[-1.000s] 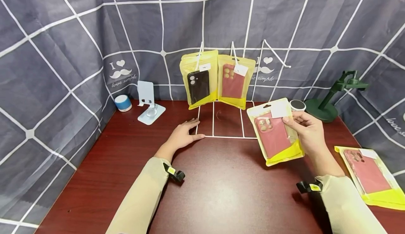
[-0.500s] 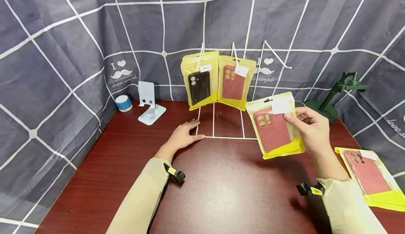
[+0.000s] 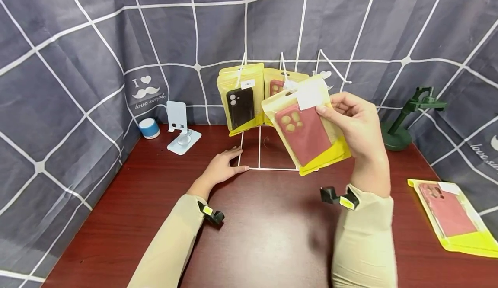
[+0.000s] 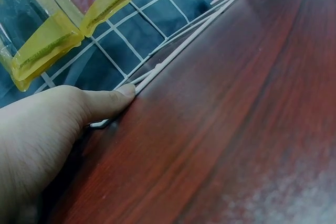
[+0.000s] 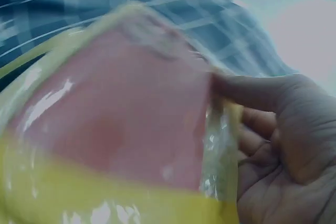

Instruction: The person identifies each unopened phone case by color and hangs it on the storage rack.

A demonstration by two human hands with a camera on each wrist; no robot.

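Observation:
My right hand (image 3: 359,126) pinches the right edge of a yellow-and-clear bag with a red phone case (image 3: 303,134) in it, thumb in front. This bag is tilted in the air before the rack and partly hides another bagged red phone case (image 3: 276,87) on the middle hook. On the left hook hangs a bagged black phone case (image 3: 240,108). My left hand (image 3: 221,167) rests at the front left corner of the white wire rack (image 3: 272,169), fingers extended. In the left wrist view the thumb (image 4: 113,100) presses the rack's base wire.
A third hook (image 3: 336,67) juts out at the right with nothing on it. Another bagged red phone case (image 3: 447,210) lies at the table's right. A green stand (image 3: 400,126), a light-blue phone stand (image 3: 182,130) and a blue-and-white cylinder (image 3: 149,128) stand along the back.
My right hand has carried the bagged red phone case left and upward, until it overlaps the middle hanging bag in the head view. The left hand stays on the rack's base.

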